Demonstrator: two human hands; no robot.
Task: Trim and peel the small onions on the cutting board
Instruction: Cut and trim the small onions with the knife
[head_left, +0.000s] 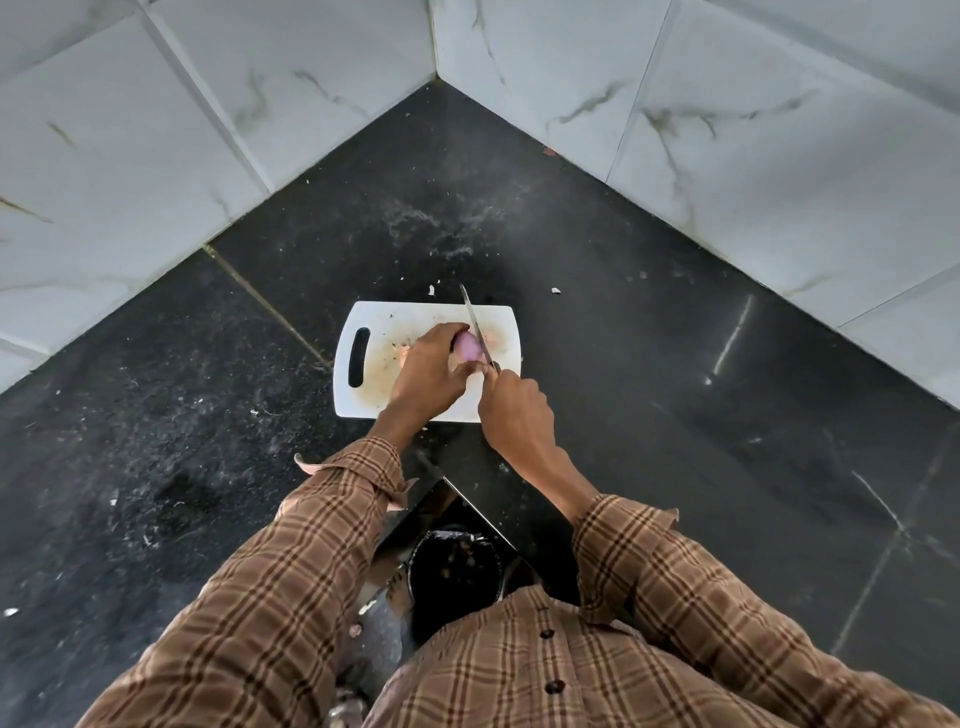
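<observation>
Pinned under curled fingertips, a small purple onion (467, 347) is held against a white cutting board (374, 389) set on a dark stone counter (649, 364) in a tiled corner. To the left of the grip, the board's handle slot (359, 357) and a patch of brownish stains and skin scraps are seen. The onion is clamped by the left hand (428, 371), with fingers over its far side and the thumb on its near side, so that only its right end is exposed. Just right of that grip, the blade of a knife (475, 325) is laid against the onion's exposed end, its tip angled away past the board's far edge. The knife's handle is enclosed in the right hand (514, 410), which is closed tightly around it. Both forearms are covered by brown plaid sleeves (332, 499). Below the hands, past the counter's near edge, a dark bucket (454, 566) is partly visible.
</observation>
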